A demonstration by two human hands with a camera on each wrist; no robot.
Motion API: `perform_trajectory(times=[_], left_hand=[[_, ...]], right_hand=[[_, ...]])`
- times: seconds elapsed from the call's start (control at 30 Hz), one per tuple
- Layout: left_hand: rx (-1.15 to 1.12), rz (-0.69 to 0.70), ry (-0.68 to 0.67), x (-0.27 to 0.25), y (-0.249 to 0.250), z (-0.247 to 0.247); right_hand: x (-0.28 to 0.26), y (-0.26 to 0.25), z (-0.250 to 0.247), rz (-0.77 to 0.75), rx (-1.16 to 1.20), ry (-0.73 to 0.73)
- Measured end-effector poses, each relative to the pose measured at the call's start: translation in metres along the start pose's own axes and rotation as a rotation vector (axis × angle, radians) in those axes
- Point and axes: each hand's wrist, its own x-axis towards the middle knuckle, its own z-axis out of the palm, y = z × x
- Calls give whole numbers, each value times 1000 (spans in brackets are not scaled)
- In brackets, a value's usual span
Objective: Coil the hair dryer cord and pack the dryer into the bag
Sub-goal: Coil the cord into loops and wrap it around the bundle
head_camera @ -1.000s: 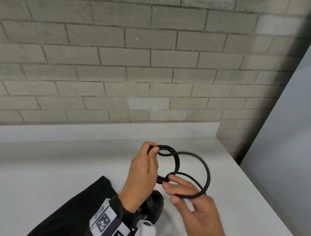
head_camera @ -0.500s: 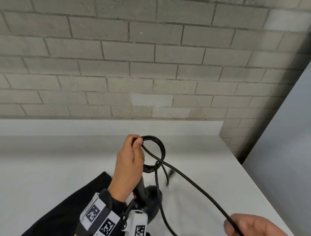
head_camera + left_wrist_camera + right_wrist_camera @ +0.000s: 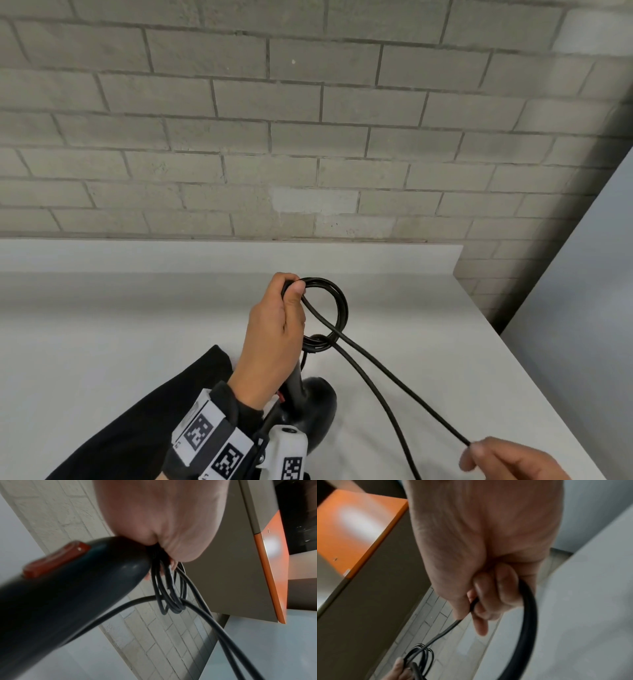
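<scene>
head view, nearest the camera: the right hand (image 3: 510, 460) sits low at the near right edge of the white counter (image 3: 102, 342), thumb and fingers pinching the black cord (image 3: 404, 382). in the right wrist view the cord (image 3: 529, 609) passes through that pinch and curves away below the curled fingers (image 3: 481, 601). 2 strands run from there up and left across the counter to the coil (image 3: 329, 308).

a black bag (image 3: 147, 421) lies flat at the near left part of the counter, partly hidden by the left forearm and its wrist band with printed square markers (image 3: 205, 435). just right of the bag, the black hair dryer (image 3: 315, 407) hangs head down, its head right at the counter; i cannot tell whether it touches. the left arm and wrist camera cover much of it.

the left hand (image 3: 274, 335) is closed round the dryer's handle end and the coil together, the thumb pressing the top of the loops. the left wrist view shows the handle (image 3: 72, 595) with a red switch (image 3: 56, 559) and several loops (image 3: 171, 592) bunched under the palm.

beyond the hands the counter runs to a low white upstand (image 3: 222, 257) at its far edge, and a grey brick wall (image 3: 308, 120) stands behind. a pale panel (image 3: 589, 291) rises off the counter's right edge. the wrist views show an orange-faced cabinet (image 3: 274, 568) overhead, blurred.
</scene>
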Motion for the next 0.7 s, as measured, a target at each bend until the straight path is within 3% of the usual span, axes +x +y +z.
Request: perform_trajectory(times=[0.13,0.17,0.23,0.3,0.33,0.4,0.57,0.7], left_hand=[[41,13,7,-1,5,3],[46,9,24,1,5,3],[45,3,48,3,3,1],[46,-2,64,4,1,-2],[58,-3,72,5,0,-5],[79,3,82,5,-2,-7],[70,-2,32,1,2,-2],[106,8,29,0,4,0]], right_hand=[[12,-2,-17,95,108,109],[12,-6,-20,107,246,87],[11,0,-15,101,729,-110],[7,2,-8,121,895,-99],[4,6,-2,220,923,-67],[5,10,1,361,793,-3],[16,25,-2,360,344,272],[24,12,15,256,75,515]])
